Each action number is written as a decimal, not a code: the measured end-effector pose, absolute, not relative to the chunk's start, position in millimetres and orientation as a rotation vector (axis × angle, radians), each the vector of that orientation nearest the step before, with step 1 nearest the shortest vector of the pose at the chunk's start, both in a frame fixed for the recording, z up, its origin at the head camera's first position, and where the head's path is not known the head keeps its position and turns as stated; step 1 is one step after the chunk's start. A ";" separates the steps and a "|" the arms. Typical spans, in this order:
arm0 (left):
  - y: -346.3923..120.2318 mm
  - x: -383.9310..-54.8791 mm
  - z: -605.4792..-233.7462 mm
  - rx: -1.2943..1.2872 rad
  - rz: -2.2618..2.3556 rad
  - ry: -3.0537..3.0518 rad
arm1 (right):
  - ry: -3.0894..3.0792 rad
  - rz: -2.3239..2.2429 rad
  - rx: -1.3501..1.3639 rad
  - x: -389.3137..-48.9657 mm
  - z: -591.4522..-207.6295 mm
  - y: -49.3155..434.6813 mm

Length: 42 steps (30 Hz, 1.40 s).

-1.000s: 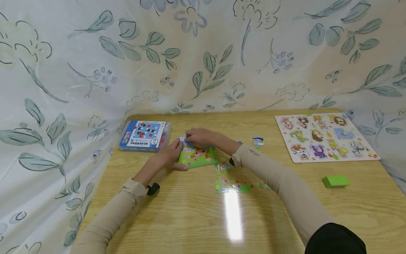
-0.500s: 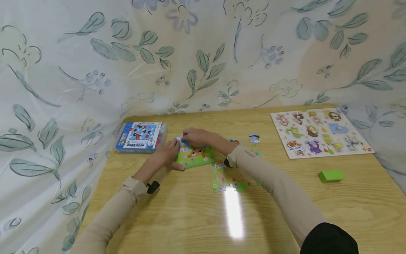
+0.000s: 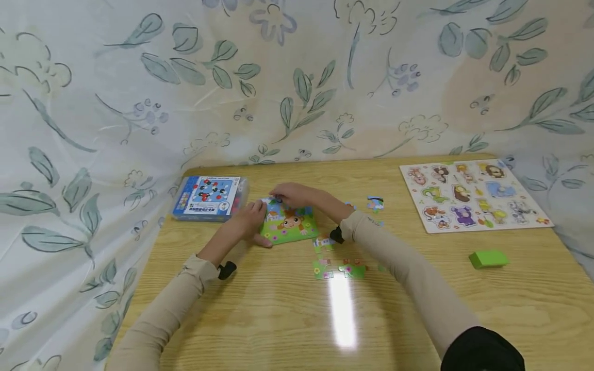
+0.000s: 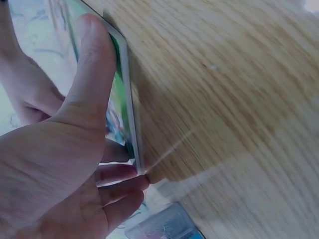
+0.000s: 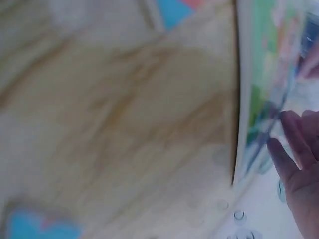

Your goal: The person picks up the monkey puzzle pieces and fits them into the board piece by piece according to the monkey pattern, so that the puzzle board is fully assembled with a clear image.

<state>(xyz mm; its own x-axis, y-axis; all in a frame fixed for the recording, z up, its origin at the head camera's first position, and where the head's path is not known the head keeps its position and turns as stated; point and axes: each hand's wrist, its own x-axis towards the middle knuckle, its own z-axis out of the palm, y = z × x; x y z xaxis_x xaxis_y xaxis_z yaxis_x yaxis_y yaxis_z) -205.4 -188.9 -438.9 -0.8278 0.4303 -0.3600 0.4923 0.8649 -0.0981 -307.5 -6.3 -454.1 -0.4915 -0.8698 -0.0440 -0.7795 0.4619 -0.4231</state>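
In the head view a small jigsaw puzzle (image 3: pixel 287 236), with a cartoon monkey on a green meadow, lies left of the middle of the table. My left hand (image 3: pixel 250 219) steadies its left side, fingers along the edge and thumb at the near corner. The thumb (image 4: pixel 92 55) stretches straight over the puzzle's rim in the left wrist view. Above the puzzle's far left part, my right hand (image 3: pixel 297 196) bends its fingertips down to the surface. In the right wrist view its outer fingers (image 5: pixel 284 159) stand relaxed beside the puzzle; I cannot tell whether it pinches a piece.
Several loose jigsaw pieces (image 3: pixel 355 271) lie right of the puzzle, one (image 3: pixel 375 202) farther back. A clear-lidded box (image 3: pixel 211 198) with a molecule picture sits at the far left. An animal peg board (image 3: pixel 475 198) and a green block (image 3: pixel 489 259) are on the right side.
Both hands stay at the puzzle. The right fingertips have shifted slightly along its far left part. The camera view has swayed a little.
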 end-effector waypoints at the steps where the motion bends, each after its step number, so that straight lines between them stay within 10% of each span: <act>1: -189.1 -205.2 -439.8 0.696 -0.274 2.708 | 2.451 -0.543 -1.401 -307.2 -453.0 -1.9; 19: -199.6 -198.0 -442.0 0.698 -0.203 2.747 | 2.690 -0.251 -1.346 -266.6 -439.0 161.0; 42: -200.3 -201.3 -447.5 0.719 -0.134 2.746 | 2.752 -0.172 -1.407 -248.6 -448.5 176.2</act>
